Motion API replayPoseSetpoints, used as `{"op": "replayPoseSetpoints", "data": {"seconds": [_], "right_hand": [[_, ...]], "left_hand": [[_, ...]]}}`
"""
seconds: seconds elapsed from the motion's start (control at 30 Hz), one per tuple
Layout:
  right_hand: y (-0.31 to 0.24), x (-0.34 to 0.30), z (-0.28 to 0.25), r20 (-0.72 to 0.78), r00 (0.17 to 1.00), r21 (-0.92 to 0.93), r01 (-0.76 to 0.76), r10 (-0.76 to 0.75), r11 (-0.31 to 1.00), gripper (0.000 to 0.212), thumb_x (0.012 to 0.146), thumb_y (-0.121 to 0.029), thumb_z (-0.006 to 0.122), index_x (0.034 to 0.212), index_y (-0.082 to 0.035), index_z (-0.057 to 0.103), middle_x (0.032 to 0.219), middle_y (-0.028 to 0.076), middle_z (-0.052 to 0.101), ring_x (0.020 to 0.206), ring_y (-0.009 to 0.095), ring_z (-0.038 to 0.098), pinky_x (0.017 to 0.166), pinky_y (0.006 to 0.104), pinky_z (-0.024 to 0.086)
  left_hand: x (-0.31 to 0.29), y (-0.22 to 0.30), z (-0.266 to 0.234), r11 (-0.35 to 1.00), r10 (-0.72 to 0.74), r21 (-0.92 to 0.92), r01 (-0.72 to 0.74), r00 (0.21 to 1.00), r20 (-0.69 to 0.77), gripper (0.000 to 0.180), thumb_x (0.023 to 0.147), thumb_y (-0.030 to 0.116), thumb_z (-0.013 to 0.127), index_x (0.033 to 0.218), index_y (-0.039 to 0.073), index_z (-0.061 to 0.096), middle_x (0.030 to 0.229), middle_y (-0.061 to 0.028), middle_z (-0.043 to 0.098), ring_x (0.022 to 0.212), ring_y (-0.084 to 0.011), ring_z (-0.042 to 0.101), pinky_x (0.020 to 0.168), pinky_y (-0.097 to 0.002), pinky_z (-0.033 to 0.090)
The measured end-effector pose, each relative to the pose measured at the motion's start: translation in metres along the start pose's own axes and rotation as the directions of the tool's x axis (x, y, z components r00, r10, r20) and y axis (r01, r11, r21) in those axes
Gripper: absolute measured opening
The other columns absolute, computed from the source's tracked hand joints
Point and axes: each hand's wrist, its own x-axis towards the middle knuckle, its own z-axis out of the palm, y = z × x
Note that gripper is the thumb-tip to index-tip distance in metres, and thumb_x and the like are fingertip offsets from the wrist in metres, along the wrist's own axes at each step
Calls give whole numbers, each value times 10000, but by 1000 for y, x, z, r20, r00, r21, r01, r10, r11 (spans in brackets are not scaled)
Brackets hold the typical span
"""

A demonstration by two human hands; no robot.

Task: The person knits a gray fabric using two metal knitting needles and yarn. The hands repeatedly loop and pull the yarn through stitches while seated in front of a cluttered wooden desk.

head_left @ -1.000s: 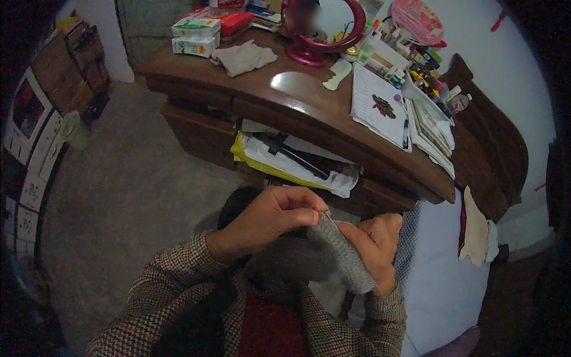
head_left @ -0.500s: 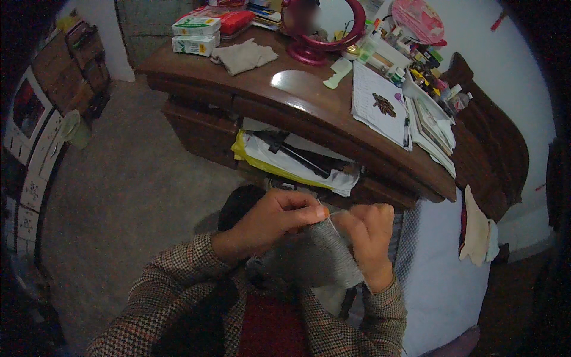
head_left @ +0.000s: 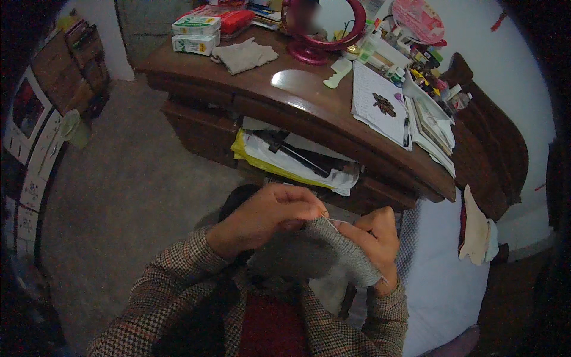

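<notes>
A piece of grey knitting (head_left: pixel 297 256) hangs between my hands, in front of my lap. My left hand (head_left: pixel 270 214) pinches its upper corner between thumb and fingers. Along the upper right edge of the fabric runs a thin knitting needle (head_left: pixel 385 279), its end showing by my right wrist. My right hand (head_left: pixel 379 235) is closed around that edge and the needle, fingers curled. A light strand or needle tip spans the small gap between the hands; which it is, I cannot tell. The lower part of the knitting is dim and blurred.
Ahead stands a dark wooden dresser (head_left: pixel 256 89) with an open compartment holding a yellow and white bag (head_left: pixel 256 152). On top are a pink-framed mirror (head_left: pixel 309 55), a grey cloth (head_left: pixel 244 55), a green comb (head_left: pixel 339 72) and paper (head_left: pixel 372 113). A bed (head_left: pixel 446 268) lies at right.
My right hand has shifted slightly down and right, with its fingers drawn a little away from the left. The knitting's right edge has swung outward, showing more of the needle end.
</notes>
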Motion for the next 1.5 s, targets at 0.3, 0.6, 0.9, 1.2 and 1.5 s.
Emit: {"op": "replayPoseSetpoints", "data": {"seconds": [0.3,0.6,0.9,1.2,1.5], "right_hand": [[-2,-1,7,71,997,2,-18,17,1000,331,707,-100,664,1035,-58,659,871,79,573,782,253,517,667,351,398],[0,23,20,130,974,349,-220,185,911,356,733,-109,644,1071,-22,575,906,135,510,799,332,494,673,384,398],[4,-4,16,31,999,-301,-32,43,953,242,677,-142,654,918,-121,662,674,28,404,651,212,428,575,352,304],[2,-6,10,-9,999,-75,43,-44,996,345,643,-117,671,987,-127,697,623,-3,329,591,177,376,550,337,279],[4,-11,33,-89,996,-164,-41,26,986,309,705,-147,666,1005,-77,655,769,61,501,709,239,476,627,361,369]], "left_hand": [[-1,-2,9,982,128,154,-104,981,-149,147,865,168,677,926,35,665,891,-13,662,815,-65,597,749,-219,479],[6,-12,15,919,193,357,-165,980,-45,167,870,149,669,966,14,689,863,4,670,824,-50,586,741,-223,479],[1,-7,7,894,246,407,-188,964,-96,183,903,126,581,1009,11,676,945,-19,668,903,-68,586,815,-241,467],[0,-2,4,989,102,111,-93,992,-78,171,893,171,631,987,31,660,880,2,642,811,-57,575,757,-217,469],[3,-10,17,919,212,369,-137,962,-170,140,867,149,669,921,21,662,852,14,644,790,-44,572,731,-217,476]]}}
